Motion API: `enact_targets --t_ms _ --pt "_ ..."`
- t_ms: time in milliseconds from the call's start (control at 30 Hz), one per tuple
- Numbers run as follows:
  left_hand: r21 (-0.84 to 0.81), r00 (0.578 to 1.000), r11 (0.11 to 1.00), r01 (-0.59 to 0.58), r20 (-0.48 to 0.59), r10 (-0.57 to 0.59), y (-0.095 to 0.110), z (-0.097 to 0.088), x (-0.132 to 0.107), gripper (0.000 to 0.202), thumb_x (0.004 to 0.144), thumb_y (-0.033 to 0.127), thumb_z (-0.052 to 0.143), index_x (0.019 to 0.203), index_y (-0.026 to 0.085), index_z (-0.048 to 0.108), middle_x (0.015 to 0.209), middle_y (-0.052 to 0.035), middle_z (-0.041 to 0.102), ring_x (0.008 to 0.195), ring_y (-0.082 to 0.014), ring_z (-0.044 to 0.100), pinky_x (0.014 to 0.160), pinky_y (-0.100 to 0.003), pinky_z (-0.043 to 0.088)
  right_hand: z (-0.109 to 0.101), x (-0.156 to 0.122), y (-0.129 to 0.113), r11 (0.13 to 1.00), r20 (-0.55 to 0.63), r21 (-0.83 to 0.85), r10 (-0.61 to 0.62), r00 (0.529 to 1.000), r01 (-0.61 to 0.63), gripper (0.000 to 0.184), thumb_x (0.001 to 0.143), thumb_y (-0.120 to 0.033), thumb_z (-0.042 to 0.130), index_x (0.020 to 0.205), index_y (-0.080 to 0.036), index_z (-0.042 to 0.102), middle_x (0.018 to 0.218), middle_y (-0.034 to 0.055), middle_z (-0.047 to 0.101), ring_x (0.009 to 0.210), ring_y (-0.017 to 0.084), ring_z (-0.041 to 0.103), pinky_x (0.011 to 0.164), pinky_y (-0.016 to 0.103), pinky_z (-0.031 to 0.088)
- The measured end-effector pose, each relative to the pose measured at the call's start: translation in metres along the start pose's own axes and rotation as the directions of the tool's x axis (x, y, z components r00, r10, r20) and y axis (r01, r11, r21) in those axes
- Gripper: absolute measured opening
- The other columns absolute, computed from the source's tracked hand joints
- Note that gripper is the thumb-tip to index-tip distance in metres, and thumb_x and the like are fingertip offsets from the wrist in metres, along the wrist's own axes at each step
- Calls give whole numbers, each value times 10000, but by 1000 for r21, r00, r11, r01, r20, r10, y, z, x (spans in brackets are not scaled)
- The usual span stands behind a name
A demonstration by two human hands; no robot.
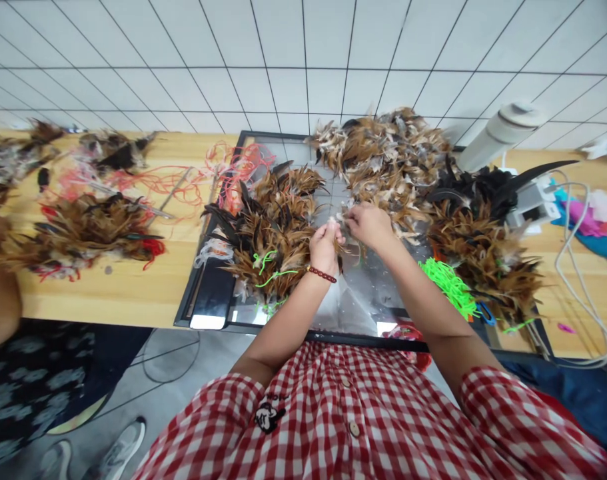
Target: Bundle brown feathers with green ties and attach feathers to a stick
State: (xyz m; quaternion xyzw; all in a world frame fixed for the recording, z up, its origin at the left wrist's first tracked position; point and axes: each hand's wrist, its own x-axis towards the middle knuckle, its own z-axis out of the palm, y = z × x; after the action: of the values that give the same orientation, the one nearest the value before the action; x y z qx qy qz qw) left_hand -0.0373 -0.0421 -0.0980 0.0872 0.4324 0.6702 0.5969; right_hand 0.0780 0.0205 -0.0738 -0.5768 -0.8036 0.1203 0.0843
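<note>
My left hand (326,244), with a beaded bracelet at its wrist, is closed around a few small feathers (340,217) whose pale fluffy ends stick up past the fingers. Right beside it, my right hand (369,224) pinches at the same pale ends; its fingertips partly hide them. Both hands are just above a dark-framed glass board (353,300). To the left lies a brown feather heap (278,223) with a bright green cord (278,277) on it. Behind my right hand spreads a larger tan feather pile (388,153).
Green cord pieces (448,287), blue-handled scissors (486,313) and dark feathers (483,190) lie to the right. A white bottle (500,137) stands behind, near a white cable (566,267). A dark phone (210,300) rests on the board's left. Another person's arm (0,280) is at far left.
</note>
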Motion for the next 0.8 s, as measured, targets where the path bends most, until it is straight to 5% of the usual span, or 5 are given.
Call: enact_targets --t_ms 100,200,400,667,800 --pt "-22 998 1000 18 -59 -19 1 2 1 270 926 242 744 696 151 634 509 68 508 471 -46 441 570 -209 434 3 -2 2 1000 9 23 -4 1000 3 239 943 -232 569 993 -172 795 1107 145 754 1018 276 689 833 353 473" --pt "-44 996 999 28 -82 -31 1 4 -1 267 931 232 736 700 154 629 530 65 520 478 -47 459 580 -211 433 4 -10 7 972 -132 235 10 991 22 183 891 -204 585 906 -165 763 978 115 750 914 235 669 819 332 471" --pt "-55 996 998 34 -75 -38 3 10 -9 206 857 184 800 699 146 674 627 35 645 573 -52 561 659 -194 463 -2 -39 -6 685 -47 729 20 999 21 171 792 -344 617 754 -184 662 686 9 642 614 132 516 621 269 398" --pt "-42 996 998 37 81 -34 -2 9 -12 175 794 222 869 720 148 729 726 15 722 673 -71 630 763 -217 492 6 -39 -8 443 99 885 126 987 -145 366 651 -532 730 672 -192 596 577 -29 549 559 98 436 563 251 341" --pt "32 998 999 -36 57 34 -8 5 -8 169 810 229 853 712 162 733 704 27 707 693 -82 621 792 -227 481 5 -39 0 492 91 862 82 992 -120 389 671 -540 775 697 -181 627 607 -18 580 575 102 471 576 256 374"
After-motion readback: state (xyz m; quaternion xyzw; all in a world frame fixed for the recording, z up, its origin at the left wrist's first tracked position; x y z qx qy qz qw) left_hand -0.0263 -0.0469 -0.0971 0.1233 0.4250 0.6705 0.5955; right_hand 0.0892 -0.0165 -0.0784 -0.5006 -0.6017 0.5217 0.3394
